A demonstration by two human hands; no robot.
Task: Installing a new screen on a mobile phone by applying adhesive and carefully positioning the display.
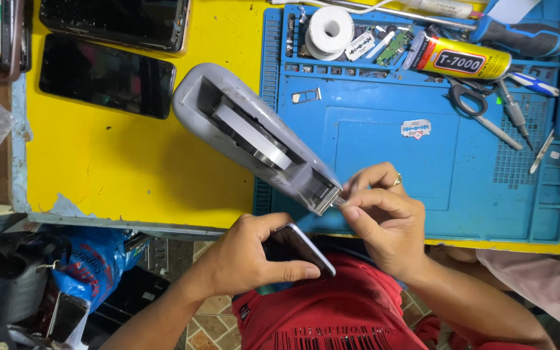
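Note:
My left hand grips a dark smartphone just below the front edge of the yellow table, over my red shirt. My right hand pinches the end of a clear tape strip at the cutter end of a grey tape dispenser. The dispenser lies slantwise across the left edge of a blue work mat. Thumb and forefinger meet right at the dispenser's metal blade.
Two dark phones lie on the yellow table at the left. On the mat's far side are a white tape roll, a yellow glue tube, scissors, screwdrivers, a razor blade and a small metal tray.

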